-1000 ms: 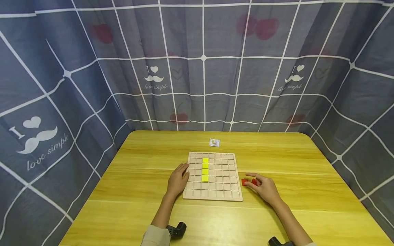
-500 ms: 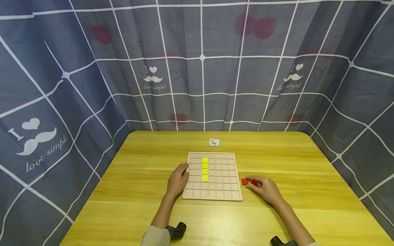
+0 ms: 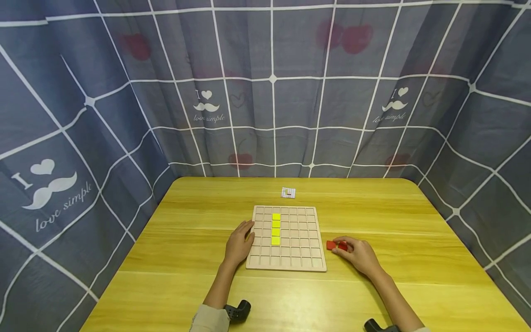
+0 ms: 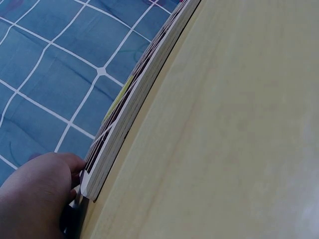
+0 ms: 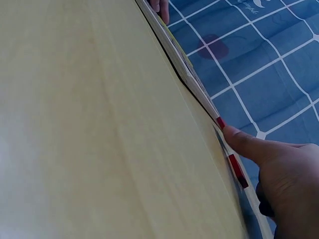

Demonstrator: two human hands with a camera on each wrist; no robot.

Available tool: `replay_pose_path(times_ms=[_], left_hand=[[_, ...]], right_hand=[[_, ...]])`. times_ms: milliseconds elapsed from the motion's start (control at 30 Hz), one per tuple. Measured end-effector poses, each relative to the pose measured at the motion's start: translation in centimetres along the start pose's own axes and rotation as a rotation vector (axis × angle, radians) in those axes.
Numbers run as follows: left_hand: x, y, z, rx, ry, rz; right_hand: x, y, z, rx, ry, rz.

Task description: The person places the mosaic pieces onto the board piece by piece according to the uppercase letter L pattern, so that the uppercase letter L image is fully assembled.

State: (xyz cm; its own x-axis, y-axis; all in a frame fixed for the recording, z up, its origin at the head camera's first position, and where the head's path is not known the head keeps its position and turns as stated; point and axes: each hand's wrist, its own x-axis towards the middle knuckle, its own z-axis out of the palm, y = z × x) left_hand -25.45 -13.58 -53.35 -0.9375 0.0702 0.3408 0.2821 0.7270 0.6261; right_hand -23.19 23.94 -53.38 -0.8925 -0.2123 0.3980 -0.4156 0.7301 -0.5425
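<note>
On the table lies a light wooden grid board (image 3: 303,251) with a column of yellow square tiles (image 3: 275,224) set in its left part. My left hand (image 3: 238,243) rests along the board's left edge, fingers fairly straight, touching its rim. To the right of the board, my right hand (image 3: 360,254) pinches a red square tile (image 3: 331,245) at its edges between thumb and fingertips. A second red tile (image 5: 238,171) lies under that hand, and in the head view the fingers partly cover it. The right wrist view shows the thumb (image 5: 241,142) against the first tile.
A small white card (image 3: 288,192) with a printed grid lies behind the board. The wooden table (image 3: 199,216) is bordered at the back and sides by a dark checked curtain (image 3: 253,106). Black wrist devices (image 3: 239,311) are strapped to both forearms.
My right thumb and fingertips have closed in on the left red tile, which has shifted slightly right. My left hand and the yellow tiles have stayed put.
</note>
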Motion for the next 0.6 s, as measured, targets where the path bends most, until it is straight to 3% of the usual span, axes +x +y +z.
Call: replay_pose_path(times_ms=[333, 600], left_hand=[[0.0, 0.1, -0.1, -0.001, 0.006, 0.001], [0.0, 0.0, 0.0, 0.002, 0.008, 0.003]], right_hand=[[0.7, -0.6, -0.2, -0.019, 0.097, -0.06], [1.9, -2.2, 0.8, 0.036, 0.113, -0.089]])
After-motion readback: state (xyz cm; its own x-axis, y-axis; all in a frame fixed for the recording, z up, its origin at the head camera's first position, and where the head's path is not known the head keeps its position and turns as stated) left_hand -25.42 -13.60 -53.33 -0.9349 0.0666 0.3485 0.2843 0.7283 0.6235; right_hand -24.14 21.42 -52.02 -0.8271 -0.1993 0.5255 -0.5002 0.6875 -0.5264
